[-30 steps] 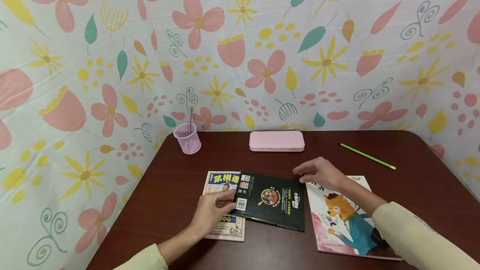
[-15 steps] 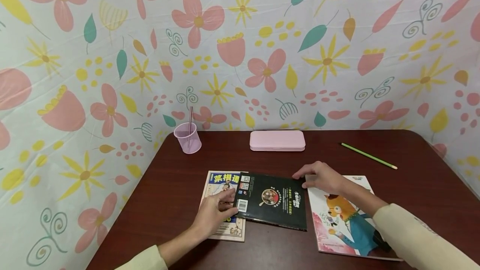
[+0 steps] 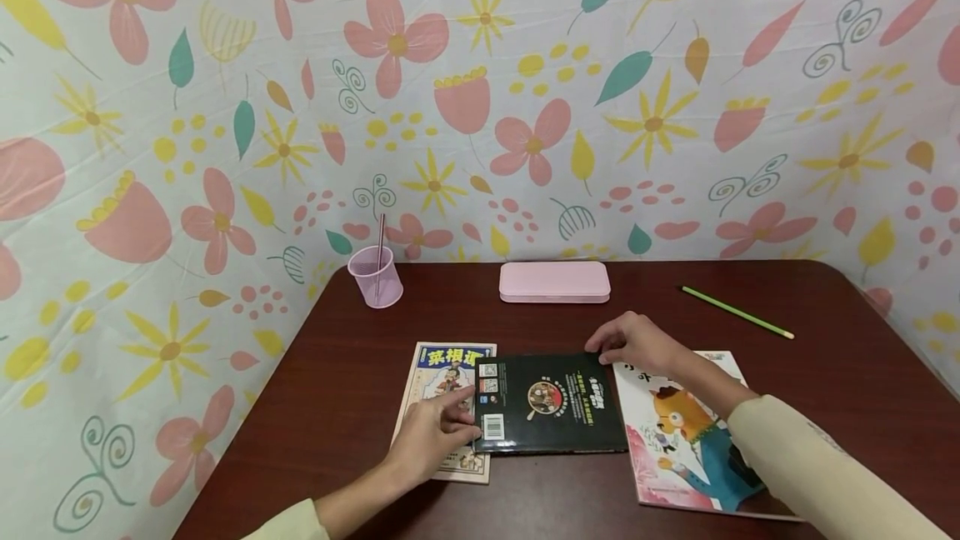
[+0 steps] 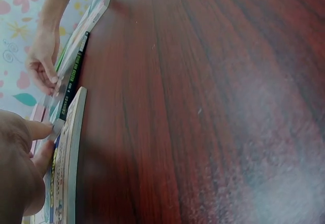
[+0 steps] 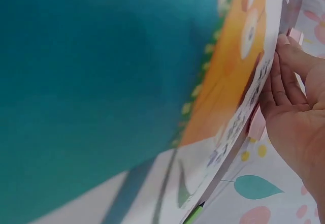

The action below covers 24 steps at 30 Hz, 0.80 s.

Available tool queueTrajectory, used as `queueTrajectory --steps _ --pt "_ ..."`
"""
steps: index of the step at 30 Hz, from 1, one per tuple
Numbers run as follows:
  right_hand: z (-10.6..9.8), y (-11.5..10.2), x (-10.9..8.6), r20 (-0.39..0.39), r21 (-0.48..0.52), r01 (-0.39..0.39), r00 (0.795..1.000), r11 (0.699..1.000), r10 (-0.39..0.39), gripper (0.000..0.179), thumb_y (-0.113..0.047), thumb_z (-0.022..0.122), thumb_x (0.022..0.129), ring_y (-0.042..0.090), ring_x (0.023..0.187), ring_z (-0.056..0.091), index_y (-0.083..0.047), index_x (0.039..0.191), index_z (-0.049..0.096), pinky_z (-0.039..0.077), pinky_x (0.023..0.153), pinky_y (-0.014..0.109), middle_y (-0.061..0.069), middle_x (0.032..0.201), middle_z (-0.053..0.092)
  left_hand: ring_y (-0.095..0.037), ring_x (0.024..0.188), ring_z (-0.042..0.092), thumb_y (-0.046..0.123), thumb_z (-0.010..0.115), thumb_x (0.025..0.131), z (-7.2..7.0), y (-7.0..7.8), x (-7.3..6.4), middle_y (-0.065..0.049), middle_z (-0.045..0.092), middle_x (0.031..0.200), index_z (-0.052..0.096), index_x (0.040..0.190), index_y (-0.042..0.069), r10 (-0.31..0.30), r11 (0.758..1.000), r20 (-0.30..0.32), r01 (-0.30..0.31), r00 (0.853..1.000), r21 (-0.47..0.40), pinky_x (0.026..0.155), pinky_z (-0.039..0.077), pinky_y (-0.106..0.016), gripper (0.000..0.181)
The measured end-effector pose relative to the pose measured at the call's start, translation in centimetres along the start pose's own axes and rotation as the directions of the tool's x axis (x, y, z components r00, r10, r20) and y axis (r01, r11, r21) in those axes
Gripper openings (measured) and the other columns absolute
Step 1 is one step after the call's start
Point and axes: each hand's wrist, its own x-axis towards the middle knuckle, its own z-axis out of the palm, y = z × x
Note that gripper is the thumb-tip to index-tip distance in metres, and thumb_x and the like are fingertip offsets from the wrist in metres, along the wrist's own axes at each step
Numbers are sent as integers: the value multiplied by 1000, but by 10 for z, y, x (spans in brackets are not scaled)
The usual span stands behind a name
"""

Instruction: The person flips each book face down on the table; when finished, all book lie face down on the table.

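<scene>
A black book (image 3: 551, 407), barcode side up, lies in front of the person, its left end over a beige comic-style book (image 3: 450, 467). At its left edge the left hand (image 3: 429, 433) pinches it between thumb and fingers; the left wrist view shows this hand (image 4: 20, 158) by the black spine (image 4: 72, 82). At the top right corner the right hand (image 3: 637, 347) grips the black book with bent fingers and thumb. Under the right forearm lies a white picture book (image 3: 652, 465) with an orange animal in blue, filling much of the right wrist view.
A pink pencil case (image 3: 555, 282) sits at the table's back edge. To its left stands a lilac mesh cup (image 3: 375, 277) with a stick-like item inside. A green pencil (image 3: 735, 312) lies back right on the dark wooden table (image 3: 337, 407). Floral cloth hangs behind.
The black book has turned from slanting to nearly straight and shifted slightly right. The right hand has come onto its top right corner; the left hand stays at its left edge.
</scene>
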Motion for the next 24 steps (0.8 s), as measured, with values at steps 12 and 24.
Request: queueTrajectory --steps 12,24 --pt "0 -2 7 -31 -8 -60 998 998 60 15 3 77 94 20 85 70 -4 107 82 62 75 31 7 102 79 -12 88 75 -2 85 87 -3 0 0 -12 73 102 62 143 -4 14 1000 32 -13 999 -4 79 62 -23 60" --pt "10 -43 -35 -205 35 -69 976 997 74 53 -17 81 96 40 120 69 4 142 64 61 93 47 22 135 69 -43 119 67 13 79 98 -36 3 44 -25 63 141 51 155 3 -2 989 24 -2 1000 150 96 59 -50 64"
